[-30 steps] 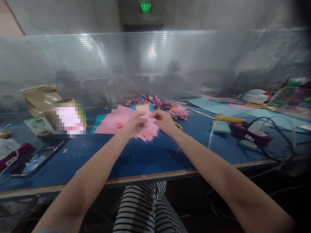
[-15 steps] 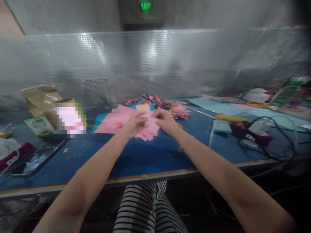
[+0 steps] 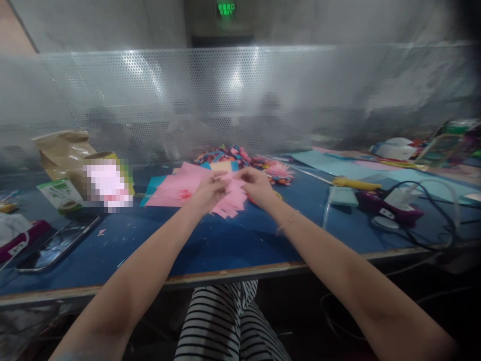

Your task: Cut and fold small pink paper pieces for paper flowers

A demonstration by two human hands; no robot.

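Both hands meet over the middle of the table, their fingers closed at a small piece of pink paper [image 3: 229, 186]. My left hand [image 3: 210, 192] pinches it from the left between thumb and fingers. From the right, my right hand [image 3: 257, 187] pinches its upper edge, with fingers curled. Just below the hands lie overlapping pink paper cut pieces [image 3: 230, 208]. A stack of pink sheets [image 3: 169, 189] with a red mark spreads to the left, and blue paper [image 3: 150, 188] sticks out from under it. What exactly the fingertips do is blurred.
Behind the hands sits a pile of colourful paper flowers [image 3: 240, 155]. A phone [image 3: 58, 244], a small green-white box [image 3: 60, 196] and a brown paper bag [image 3: 62, 153] are at left. At right are light blue sheets [image 3: 334, 163], a yellow-handled tool [image 3: 355, 183] and black cable [image 3: 451, 225].
The right hand's fingers have shifted slightly at the paper's edge. Both hands otherwise stay in the same place over the pink sheets.
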